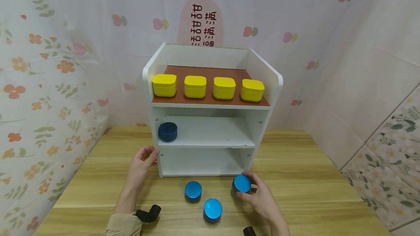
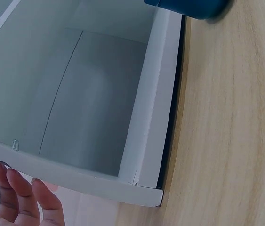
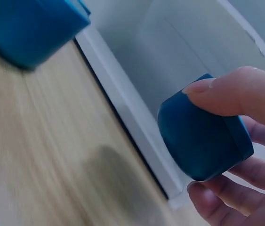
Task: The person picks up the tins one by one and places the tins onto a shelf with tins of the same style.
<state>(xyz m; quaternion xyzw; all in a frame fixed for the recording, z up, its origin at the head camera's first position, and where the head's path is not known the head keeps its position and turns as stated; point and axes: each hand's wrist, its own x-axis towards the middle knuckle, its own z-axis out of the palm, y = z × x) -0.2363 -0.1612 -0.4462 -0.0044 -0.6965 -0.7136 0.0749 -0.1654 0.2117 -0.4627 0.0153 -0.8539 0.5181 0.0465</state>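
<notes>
In the head view my right hand (image 1: 260, 194) pinches a round blue lidded jar (image 1: 242, 184) between thumb and fingers, before the shelf's lower right corner. The right wrist view shows this jar (image 3: 200, 134) off the table, its shadow on the wood. My left hand (image 1: 144, 159) is at the left side panel of a white shelf unit (image 1: 205, 106). Its fingertips (image 2: 20, 181) lie right at the panel's edge, bent loosely. Two more blue jars, one nearer the shelf (image 1: 193, 190) and one nearer me (image 1: 213, 209), stand on the table. A dark blue jar (image 1: 167, 132) sits at the left of the middle shelf.
Several yellow lidded boxes (image 1: 195, 86) stand in a row on the brown top shelf (image 1: 206, 71). The unit rests on a wood-grain table (image 1: 295, 177). Patterned curtains (image 1: 295, 17) hang behind and at the sides. Black wrist straps (image 1: 149, 214) show at the bottom.
</notes>
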